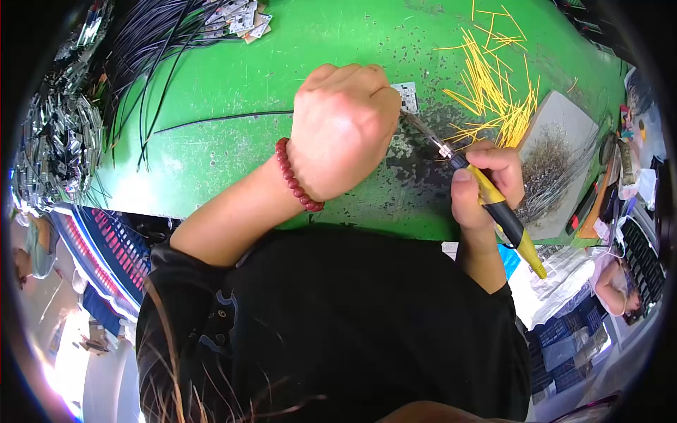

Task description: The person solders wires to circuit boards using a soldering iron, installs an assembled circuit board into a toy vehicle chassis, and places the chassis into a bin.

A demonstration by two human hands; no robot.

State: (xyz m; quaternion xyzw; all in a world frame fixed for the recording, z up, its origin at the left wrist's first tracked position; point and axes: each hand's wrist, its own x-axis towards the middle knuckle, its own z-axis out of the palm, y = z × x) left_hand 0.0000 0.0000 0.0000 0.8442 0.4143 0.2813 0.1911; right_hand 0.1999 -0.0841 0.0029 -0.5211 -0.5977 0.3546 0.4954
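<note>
My left hand (pixel 345 130), back upward with a red bead bracelet at the wrist, is closed in the middle of the green table (pixel 233 77). A thin black cable (pixel 226 118) runs from the left into its grip; the fingertips are hidden underneath. Just past the knuckles, a small white circuit board (pixel 407 97) shows in part. In my right hand (pixel 497 176) is a yellow-and-black soldering iron (pixel 504 215), held like a pen. Its tip points up and left, close to the left hand's fingers and the board; whether it touches anything cannot be seen.
Thin yellow sticks (pixel 486 84) lie scattered at the right, beside a grey slab (pixel 550 127) with dark residue. Black cables (pixel 151 35) and small circuit boards (pixel 240 20) fill the far left. Shiny strips (pixel 63 141) are heaped at the left edge. Another person's arm (pixel 612 289) appears lower right.
</note>
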